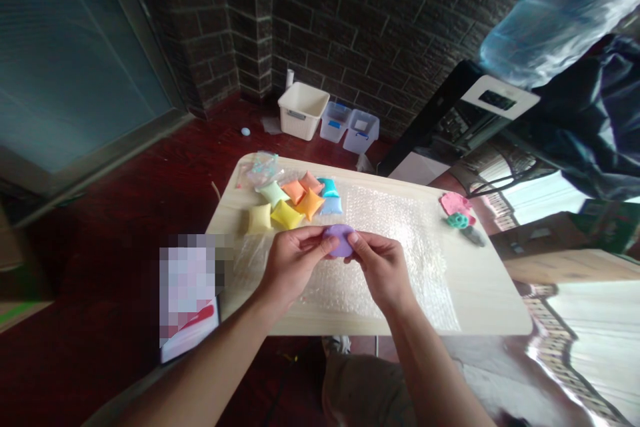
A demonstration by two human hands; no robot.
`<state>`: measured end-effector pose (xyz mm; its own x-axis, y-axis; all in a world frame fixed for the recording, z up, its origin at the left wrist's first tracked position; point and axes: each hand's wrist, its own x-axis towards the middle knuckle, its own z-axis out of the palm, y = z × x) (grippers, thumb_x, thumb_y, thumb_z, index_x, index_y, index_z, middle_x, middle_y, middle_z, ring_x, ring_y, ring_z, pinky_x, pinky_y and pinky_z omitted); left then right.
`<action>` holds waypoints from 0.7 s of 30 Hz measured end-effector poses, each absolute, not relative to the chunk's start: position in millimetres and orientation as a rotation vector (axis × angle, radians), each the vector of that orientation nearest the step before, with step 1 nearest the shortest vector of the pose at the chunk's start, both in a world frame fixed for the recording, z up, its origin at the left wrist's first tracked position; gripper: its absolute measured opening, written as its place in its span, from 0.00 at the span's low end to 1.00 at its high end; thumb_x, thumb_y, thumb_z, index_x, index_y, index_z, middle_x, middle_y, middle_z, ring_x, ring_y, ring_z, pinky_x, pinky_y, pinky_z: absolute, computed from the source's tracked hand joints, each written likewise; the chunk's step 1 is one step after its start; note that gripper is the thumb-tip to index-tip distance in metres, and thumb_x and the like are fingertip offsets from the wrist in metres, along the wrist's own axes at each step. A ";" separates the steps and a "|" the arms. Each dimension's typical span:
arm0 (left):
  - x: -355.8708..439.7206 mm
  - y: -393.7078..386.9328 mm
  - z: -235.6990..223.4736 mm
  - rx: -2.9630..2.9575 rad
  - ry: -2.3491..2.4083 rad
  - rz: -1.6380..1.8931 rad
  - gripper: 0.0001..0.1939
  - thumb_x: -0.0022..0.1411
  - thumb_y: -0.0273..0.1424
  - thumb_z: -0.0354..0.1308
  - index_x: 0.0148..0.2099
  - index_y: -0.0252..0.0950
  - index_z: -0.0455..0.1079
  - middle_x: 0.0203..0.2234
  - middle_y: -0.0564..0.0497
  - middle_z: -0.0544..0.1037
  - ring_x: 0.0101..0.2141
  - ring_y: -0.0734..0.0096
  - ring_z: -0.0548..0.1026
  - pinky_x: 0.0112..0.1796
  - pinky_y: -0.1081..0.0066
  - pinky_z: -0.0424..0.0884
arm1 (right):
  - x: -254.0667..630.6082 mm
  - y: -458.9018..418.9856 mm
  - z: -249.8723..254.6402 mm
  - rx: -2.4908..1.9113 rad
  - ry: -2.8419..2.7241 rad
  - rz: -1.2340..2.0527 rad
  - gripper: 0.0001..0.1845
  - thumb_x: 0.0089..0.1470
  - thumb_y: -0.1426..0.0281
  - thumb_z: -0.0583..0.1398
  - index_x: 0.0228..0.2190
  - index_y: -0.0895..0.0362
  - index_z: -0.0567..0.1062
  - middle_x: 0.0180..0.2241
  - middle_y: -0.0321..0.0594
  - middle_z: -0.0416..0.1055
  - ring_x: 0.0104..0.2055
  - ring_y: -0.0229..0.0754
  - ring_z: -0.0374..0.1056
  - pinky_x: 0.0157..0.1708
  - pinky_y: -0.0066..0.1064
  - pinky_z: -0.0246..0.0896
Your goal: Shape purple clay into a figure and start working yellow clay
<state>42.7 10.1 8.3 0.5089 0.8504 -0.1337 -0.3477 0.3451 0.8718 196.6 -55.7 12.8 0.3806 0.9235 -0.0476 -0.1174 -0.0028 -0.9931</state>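
Note:
Both my hands meet over the middle of a small pale table (490, 293) and pinch a flat round piece of purple clay (340, 240). My left hand (293, 263) grips its left edge with thumb and fingers closed. My right hand (380, 267) holds the right edge the same way. Under them lies a sheet of bubble wrap (400, 227). Behind my hands sits a cluster of small pillow-shaped clay packets (295, 203) in yellow, orange, green and blue.
A pink and teal clay shape (457, 210) and a small dark tool lie at the table's right side. A blurred-out item with a red pen (193, 307) is at the left edge. A white bin (303, 110) and clear boxes (350, 127) stand on the floor by the brick wall.

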 end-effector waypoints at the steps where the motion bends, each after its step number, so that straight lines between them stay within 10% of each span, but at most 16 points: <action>1: 42.8 10.2 8.6 0.883 0.646 0.853 0.21 0.57 0.37 0.77 0.50 0.33 0.84 0.43 0.41 0.88 0.40 0.61 0.86 0.44 0.64 0.83 | 196.4 -55.4 13.1 -1.296 -0.804 0.983 0.10 0.56 0.59 0.73 0.33 0.53 0.89 0.28 0.40 0.82 0.28 0.40 0.70 0.32 0.35 0.69; 21: 42.8 11.6 6.3 1.000 0.643 0.813 0.16 0.58 0.37 0.75 0.45 0.33 0.84 0.35 0.45 0.87 0.33 0.67 0.82 0.38 0.69 0.79 | 199.1 -56.6 22.4 -1.324 -0.946 1.069 0.09 0.54 0.60 0.74 0.30 0.52 0.87 0.27 0.39 0.82 0.28 0.40 0.69 0.32 0.35 0.66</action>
